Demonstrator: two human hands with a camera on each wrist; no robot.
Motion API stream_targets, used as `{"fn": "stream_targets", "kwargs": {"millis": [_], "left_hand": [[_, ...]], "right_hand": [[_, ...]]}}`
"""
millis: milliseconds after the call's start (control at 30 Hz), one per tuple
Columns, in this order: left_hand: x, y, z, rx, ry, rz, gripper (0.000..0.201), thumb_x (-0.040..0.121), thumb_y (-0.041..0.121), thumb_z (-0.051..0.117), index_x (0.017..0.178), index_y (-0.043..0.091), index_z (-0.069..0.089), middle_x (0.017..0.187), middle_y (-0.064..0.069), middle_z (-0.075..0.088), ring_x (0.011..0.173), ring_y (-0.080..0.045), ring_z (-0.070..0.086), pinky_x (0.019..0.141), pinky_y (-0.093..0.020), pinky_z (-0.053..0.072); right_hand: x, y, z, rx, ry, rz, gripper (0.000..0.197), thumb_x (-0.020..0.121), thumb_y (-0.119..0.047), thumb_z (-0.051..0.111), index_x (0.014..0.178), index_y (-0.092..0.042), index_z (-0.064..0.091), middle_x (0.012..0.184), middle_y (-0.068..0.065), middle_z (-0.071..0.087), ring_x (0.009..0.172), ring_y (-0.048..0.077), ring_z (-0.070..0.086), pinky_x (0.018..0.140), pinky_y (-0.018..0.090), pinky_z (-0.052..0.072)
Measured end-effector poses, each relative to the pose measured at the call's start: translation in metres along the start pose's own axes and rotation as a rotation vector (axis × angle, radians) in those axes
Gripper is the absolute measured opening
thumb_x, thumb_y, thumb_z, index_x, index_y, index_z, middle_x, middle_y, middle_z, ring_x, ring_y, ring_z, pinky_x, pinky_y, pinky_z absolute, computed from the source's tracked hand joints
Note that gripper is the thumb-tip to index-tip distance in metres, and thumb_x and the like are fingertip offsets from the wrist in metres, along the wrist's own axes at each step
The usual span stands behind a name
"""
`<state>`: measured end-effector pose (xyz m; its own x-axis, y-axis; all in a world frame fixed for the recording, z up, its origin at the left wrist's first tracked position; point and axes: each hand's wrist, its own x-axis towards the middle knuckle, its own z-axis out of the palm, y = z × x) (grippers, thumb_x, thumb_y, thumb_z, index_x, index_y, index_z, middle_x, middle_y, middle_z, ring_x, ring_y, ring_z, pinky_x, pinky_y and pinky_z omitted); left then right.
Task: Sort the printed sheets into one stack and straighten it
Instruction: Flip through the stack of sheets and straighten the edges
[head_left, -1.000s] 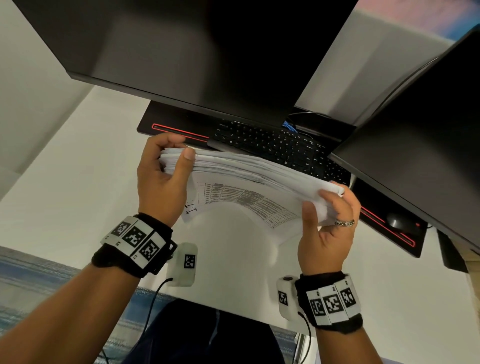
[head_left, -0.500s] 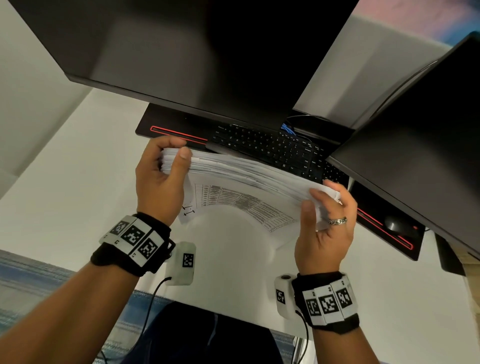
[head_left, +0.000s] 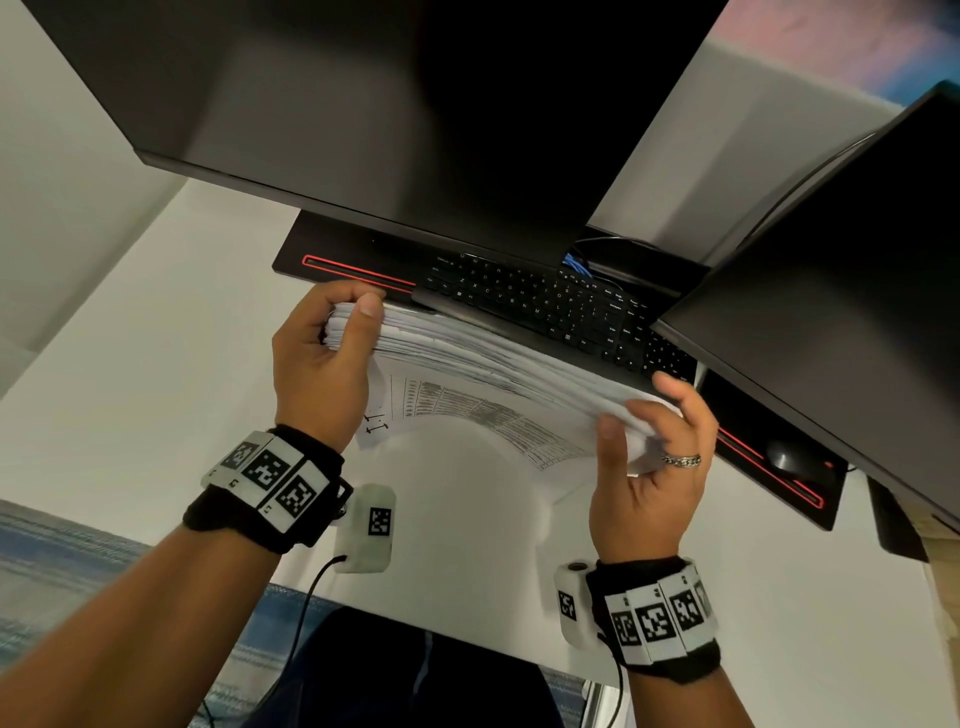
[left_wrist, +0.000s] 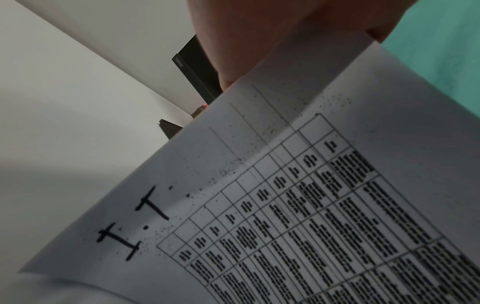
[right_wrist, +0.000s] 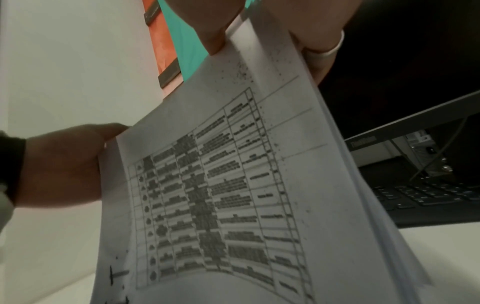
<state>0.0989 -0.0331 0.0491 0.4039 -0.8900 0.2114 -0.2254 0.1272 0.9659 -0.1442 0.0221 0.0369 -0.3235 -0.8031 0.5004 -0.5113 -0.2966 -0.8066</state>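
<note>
A thick stack of printed sheets (head_left: 488, 358) stands on edge on the white desk (head_left: 156, 374), its upper edges uneven. My left hand (head_left: 332, 332) grips its left end, thumb over the front. My right hand (head_left: 649, 421) holds the right end between thumb and curled fingers. The front sheet (head_left: 467, 415) bows toward me and shows a printed table with a handwritten "I.T". The same front sheet (left_wrist: 298, 205) fills the left wrist view under my thumb. In the right wrist view the front sheet (right_wrist: 221, 195) hangs below my fingers, with my left hand (right_wrist: 64, 164) at its far end.
A black keyboard (head_left: 545, 306) lies just behind the stack on a black desk mat with red trim (head_left: 353, 270). Two dark monitors (head_left: 389, 104) overhang the desk, the second monitor (head_left: 841, 312) at the right. A mouse (head_left: 787, 457) sits at the right.
The stack and both hands have sunk slightly toward the desk. My right index finger has lifted off the top of the stack's right end. My left grip is the same.
</note>
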Motion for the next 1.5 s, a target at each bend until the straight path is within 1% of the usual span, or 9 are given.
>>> {"fn": "stream_targets", "kwargs": {"millis": [200,467,600,733,1000,1167,1300,1400,1500], "left_hand": [[0.001,0.0,0.001,-0.005,-0.006,0.011,0.013,0.097,0.021,0.059,0.091,0.031,0.064,0.085,0.012,0.065,0.079,-0.003,0.059,0.075,-0.018,0.048],[0.002,0.001,0.002,0.002,0.006,-0.01,0.011,0.097,0.024,0.058,0.09,0.026,0.066,0.086,0.012,0.065,0.081,-0.002,0.059,0.075,-0.016,0.047],[0.003,0.001,0.002,-0.008,-0.003,-0.024,0.011,0.096,0.024,0.059,0.094,0.017,0.068,0.089,0.007,0.067,0.085,-0.007,0.062,0.08,-0.022,0.05],[0.003,0.001,0.003,-0.022,-0.016,-0.026,0.011,0.094,0.032,0.059,0.089,0.028,0.068,0.089,0.003,0.068,0.086,-0.012,0.062,0.083,-0.031,0.052],[0.011,-0.003,0.003,-0.083,0.01,-0.068,0.015,0.093,0.02,0.054,0.09,0.023,0.068,0.093,-0.006,0.069,0.09,-0.019,0.062,0.087,-0.043,0.05],[0.012,-0.004,0.001,-0.071,-0.026,-0.05,0.016,0.098,0.012,0.049,0.102,0.019,0.064,0.098,-0.009,0.068,0.093,-0.019,0.063,0.09,-0.044,0.05],[0.008,-0.008,-0.004,-0.035,-0.088,0.004,0.023,0.096,0.024,0.059,0.117,0.018,0.055,0.109,-0.004,0.064,0.099,-0.013,0.061,0.088,-0.03,0.052],[0.005,-0.011,-0.004,0.007,-0.095,-0.003,0.02,0.096,0.022,0.059,0.115,0.021,0.056,0.107,0.012,0.06,0.097,-0.006,0.059,0.083,-0.02,0.049],[0.005,-0.01,-0.003,0.018,-0.083,-0.011,0.015,0.096,0.02,0.054,0.11,0.021,0.06,0.106,0.004,0.066,0.095,-0.008,0.061,0.081,-0.02,0.048]], "right_hand": [[0.003,-0.005,0.0,0.084,0.037,0.115,0.038,0.09,0.006,0.063,0.092,-0.032,0.06,0.127,0.006,0.054,0.122,0.013,0.054,0.106,0.043,0.044],[0.012,-0.018,0.001,0.144,0.074,0.212,0.027,0.093,0.001,0.062,0.115,-0.016,0.059,0.11,0.007,0.066,0.106,-0.001,0.061,0.095,0.015,0.045],[0.014,-0.016,0.004,0.13,0.119,0.274,0.013,0.093,0.002,0.061,0.094,-0.01,0.066,0.101,0.002,0.067,0.099,0.004,0.063,0.093,0.032,0.053],[0.01,-0.01,0.004,0.161,0.185,0.367,0.005,0.088,-0.003,0.059,0.085,-0.006,0.062,0.102,0.009,0.068,0.1,0.016,0.063,0.09,0.054,0.051],[0.022,-0.014,0.012,0.263,0.339,0.451,0.022,0.092,-0.002,0.063,0.091,-0.024,0.06,0.085,0.003,0.063,0.063,-0.005,0.055,0.07,0.011,0.047],[0.018,-0.016,0.014,0.293,0.321,0.479,0.021,0.091,-0.006,0.06,0.098,-0.025,0.061,0.091,0.005,0.07,0.082,0.007,0.062,0.096,0.03,0.05],[0.013,-0.022,0.015,0.282,0.257,0.447,0.032,0.091,0.004,0.063,0.105,-0.024,0.058,0.105,0.011,0.067,0.095,0.008,0.064,0.085,0.014,0.049],[0.006,-0.019,0.012,0.23,0.231,0.438,0.039,0.09,0.006,0.062,0.108,-0.028,0.059,0.111,0.006,0.068,0.103,0.014,0.065,0.088,0.024,0.053],[0.003,-0.017,0.012,0.188,0.239,0.441,0.037,0.09,0.0,0.06,0.106,-0.033,0.062,0.112,0.003,0.069,0.106,0.017,0.065,0.092,0.035,0.054]]}}
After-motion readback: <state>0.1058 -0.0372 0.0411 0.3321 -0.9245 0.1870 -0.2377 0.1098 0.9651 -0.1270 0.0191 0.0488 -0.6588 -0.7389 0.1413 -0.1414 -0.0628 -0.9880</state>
